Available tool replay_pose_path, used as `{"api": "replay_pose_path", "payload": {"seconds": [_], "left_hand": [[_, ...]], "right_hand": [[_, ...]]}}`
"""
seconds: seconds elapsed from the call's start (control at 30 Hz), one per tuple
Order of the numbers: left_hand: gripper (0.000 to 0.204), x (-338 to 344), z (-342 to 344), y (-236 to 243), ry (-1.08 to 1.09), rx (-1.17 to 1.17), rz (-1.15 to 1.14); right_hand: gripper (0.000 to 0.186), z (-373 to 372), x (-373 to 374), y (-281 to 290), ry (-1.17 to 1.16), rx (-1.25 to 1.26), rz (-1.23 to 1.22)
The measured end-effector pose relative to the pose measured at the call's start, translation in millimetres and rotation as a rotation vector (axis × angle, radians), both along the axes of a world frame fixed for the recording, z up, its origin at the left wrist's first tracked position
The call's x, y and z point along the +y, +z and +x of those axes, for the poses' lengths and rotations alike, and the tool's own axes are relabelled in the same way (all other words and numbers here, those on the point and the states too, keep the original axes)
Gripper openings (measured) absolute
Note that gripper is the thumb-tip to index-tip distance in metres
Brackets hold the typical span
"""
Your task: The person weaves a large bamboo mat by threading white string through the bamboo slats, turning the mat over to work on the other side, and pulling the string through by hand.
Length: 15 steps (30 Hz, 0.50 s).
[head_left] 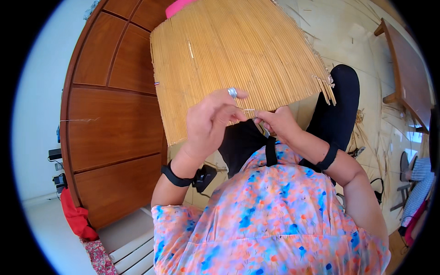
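A large mat of thin straw-coloured sticks [238,50] slants across my lap, with a few loose sticks poking out at its right corner. My left hand [213,117], a wide silver ring on one finger, lies over the mat's near edge, its fingers bent toward a thin pale strand [249,110]. My right hand [272,120] is closed in a pinch at that same edge, beside the strand. What exactly each hand grips is too small to make out.
A wooden cupboard [114,128] stands at left, red cloth [73,211] below it. Right are a low wooden table [403,64], scattered straw [360,133] on tiles and another person's checked trouser leg [419,188]. A pink object [174,8] shows behind the mat.
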<state>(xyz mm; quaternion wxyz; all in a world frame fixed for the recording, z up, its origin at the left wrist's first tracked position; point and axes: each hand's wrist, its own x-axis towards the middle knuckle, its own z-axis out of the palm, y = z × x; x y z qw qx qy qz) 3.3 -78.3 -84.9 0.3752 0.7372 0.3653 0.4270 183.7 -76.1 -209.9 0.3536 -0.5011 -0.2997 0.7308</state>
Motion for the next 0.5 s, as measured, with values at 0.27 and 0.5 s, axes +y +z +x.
{"api": "replay_pose_path", "payload": {"seconds": [0.27, 0.5], "left_hand": [[0.008, 2, 0, 9, -0.113, 0.007, -0.588], [0.017, 16, -45, 154, 0.311, 0.19, -0.019]], "right_hand": [[0.022, -7, -4, 9, -0.031, -0.022, 0.08], [0.021, -7, 1, -9, -0.011, 0.008, -0.009]]}}
